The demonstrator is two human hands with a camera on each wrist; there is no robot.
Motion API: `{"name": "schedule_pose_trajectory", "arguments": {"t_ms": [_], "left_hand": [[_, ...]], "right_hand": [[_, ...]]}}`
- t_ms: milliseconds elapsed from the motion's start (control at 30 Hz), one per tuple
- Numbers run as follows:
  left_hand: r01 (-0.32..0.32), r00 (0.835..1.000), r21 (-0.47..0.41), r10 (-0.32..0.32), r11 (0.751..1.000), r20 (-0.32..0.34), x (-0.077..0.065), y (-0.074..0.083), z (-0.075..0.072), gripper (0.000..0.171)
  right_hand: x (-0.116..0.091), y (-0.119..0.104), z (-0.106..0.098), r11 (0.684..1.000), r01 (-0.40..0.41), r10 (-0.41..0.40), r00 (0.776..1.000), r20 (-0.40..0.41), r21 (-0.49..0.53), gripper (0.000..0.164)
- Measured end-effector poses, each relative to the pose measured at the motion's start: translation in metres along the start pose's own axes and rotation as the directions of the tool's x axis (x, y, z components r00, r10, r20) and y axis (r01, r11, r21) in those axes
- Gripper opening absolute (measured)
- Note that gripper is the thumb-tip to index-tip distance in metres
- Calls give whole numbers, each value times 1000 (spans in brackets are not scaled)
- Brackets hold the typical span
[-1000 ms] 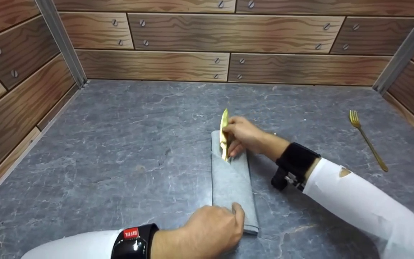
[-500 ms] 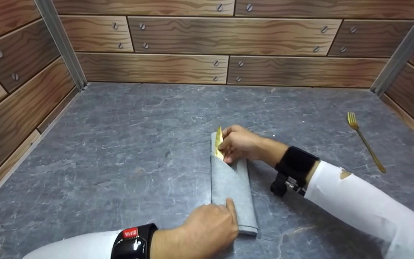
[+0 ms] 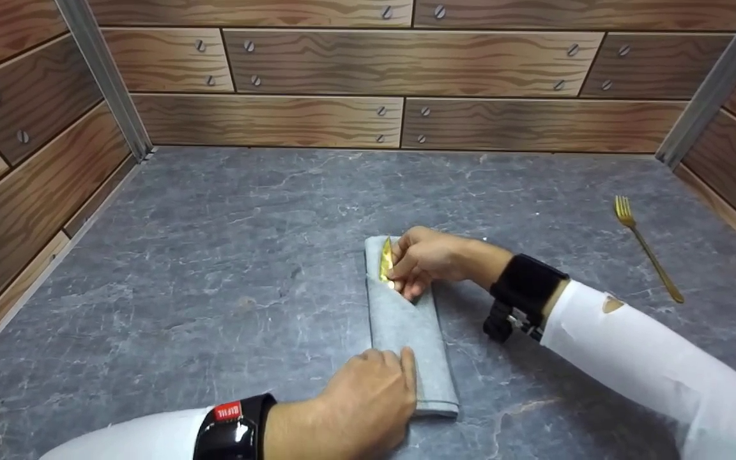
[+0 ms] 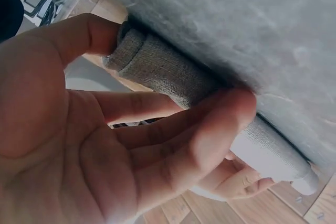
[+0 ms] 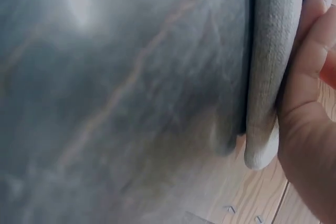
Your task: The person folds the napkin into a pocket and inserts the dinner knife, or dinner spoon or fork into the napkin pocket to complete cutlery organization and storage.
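A grey cloth napkin [image 3: 409, 326], folded into a long strip, lies lengthwise on the table, with a slanted fold making a pocket near its far end. My right hand [image 3: 430, 255] pinches a gold table knife [image 3: 386, 259], its blade pointing away and its lower part hidden inside the pocket. Some of the right fingers reach into the pocket opening. At the near end, my left hand [image 3: 365, 399] holds the napkin's left side. Its thumb and fingers bend against the rolled edge [image 4: 163, 66] in the left wrist view. The right wrist view shows the right hand beside the napkin's edge [image 5: 270, 51].
A gold fork [image 3: 649, 249] lies on the right part of the grey marbled table [image 3: 246, 255]. Wood-patterned walls [image 3: 317, 61] stand around the back and sides, with grey metal strips [image 3: 103, 76] at the corners.
The knife has moved down into the napkin's pocket with my right hand, so less of it shows. The left hand has shifted slightly left along the napkin's near end.
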State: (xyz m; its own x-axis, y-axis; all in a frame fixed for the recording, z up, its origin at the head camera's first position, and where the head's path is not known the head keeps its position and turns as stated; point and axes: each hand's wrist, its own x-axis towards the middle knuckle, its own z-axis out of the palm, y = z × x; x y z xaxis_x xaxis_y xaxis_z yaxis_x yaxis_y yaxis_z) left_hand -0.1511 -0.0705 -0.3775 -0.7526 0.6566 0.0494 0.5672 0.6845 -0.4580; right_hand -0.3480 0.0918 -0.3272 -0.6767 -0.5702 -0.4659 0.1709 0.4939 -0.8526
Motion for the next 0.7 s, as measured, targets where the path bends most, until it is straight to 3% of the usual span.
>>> {"name": "schedule_pose_trajectory", "arguments": {"t_ms": [100, 233, 400, 567, 700], "left_hand": [[-39, 998, -52, 42, 998, 57, 3, -10, 2, 89], [-88, 993, -131, 97, 987, 65, 5, -23, 8, 115], [-102, 992, -184, 113, 978, 49, 5, -26, 14, 115], [-67, 990, -157, 85, 985, 115, 6, -25, 10, 114], [-45, 987, -148, 66, 988, 144, 5, -24, 10, 113]], "right_hand": [[0, 1, -1, 1000, -15, 15, 1000, 18, 3, 22], [0, 5, 1, 998, -2, 1, 1000, 29, 61, 18], [-6, 12, 10, 994, 37, -36, 999, -14, 103, 14], [-14, 16, 17, 993, 27, -23, 999, -34, 116, 14], [-15, 14, 14, 1000, -1, 1, 1000, -16, 2, 9]]}}
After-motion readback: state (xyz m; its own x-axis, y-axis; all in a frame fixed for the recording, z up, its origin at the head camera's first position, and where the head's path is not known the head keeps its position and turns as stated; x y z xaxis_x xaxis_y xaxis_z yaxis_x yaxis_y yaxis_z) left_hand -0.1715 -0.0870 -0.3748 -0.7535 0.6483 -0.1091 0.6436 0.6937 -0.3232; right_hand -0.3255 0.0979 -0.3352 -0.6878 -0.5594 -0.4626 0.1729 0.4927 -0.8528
